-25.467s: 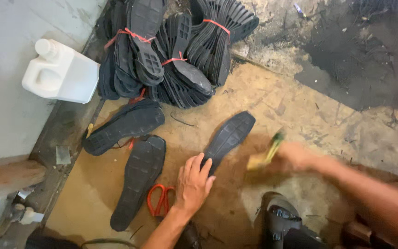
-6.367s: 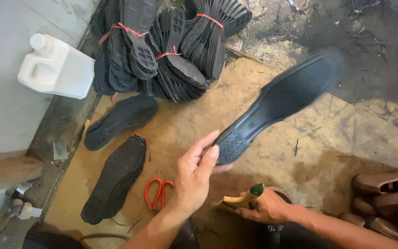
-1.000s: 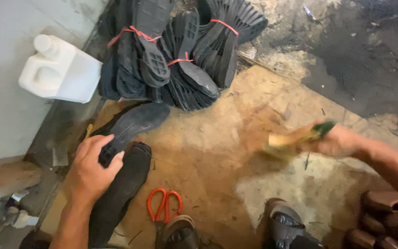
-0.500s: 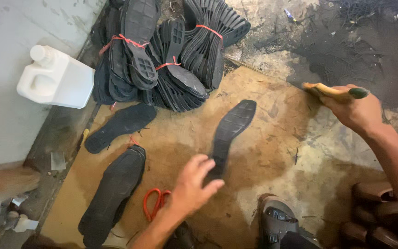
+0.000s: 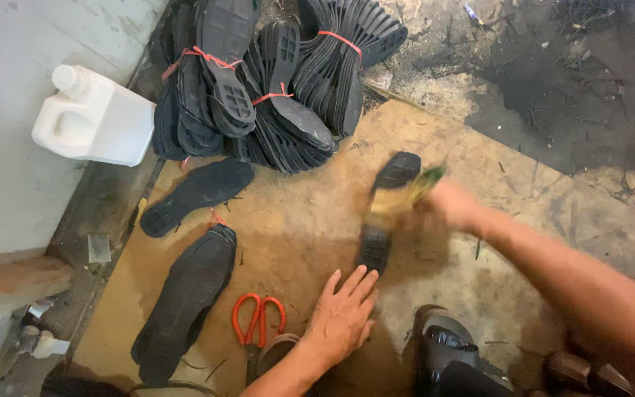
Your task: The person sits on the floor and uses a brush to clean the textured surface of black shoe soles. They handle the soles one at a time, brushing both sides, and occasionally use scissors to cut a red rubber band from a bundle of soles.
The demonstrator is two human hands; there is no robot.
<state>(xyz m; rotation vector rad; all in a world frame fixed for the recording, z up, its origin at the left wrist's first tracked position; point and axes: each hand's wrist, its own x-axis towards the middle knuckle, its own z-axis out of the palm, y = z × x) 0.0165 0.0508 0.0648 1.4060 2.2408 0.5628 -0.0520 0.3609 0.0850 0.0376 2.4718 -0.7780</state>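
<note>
Head view, looking down on a stained board (image 5: 479, 184). Left hand (image 5: 343, 316) flat, palm down, fingers spread and holding nothing, fingertips touching the near end of a black shoe sole (image 5: 384, 213) lying lengthwise on the board. Right hand (image 5: 450, 206) blurred, reaching in from the right, clenched around a brush (image 5: 402, 192) with a green handle, bristles over the sole's middle. Red scissors (image 5: 259, 320) just left of the left wrist; bundled soles (image 5: 273, 73) at the far edge.
</note>
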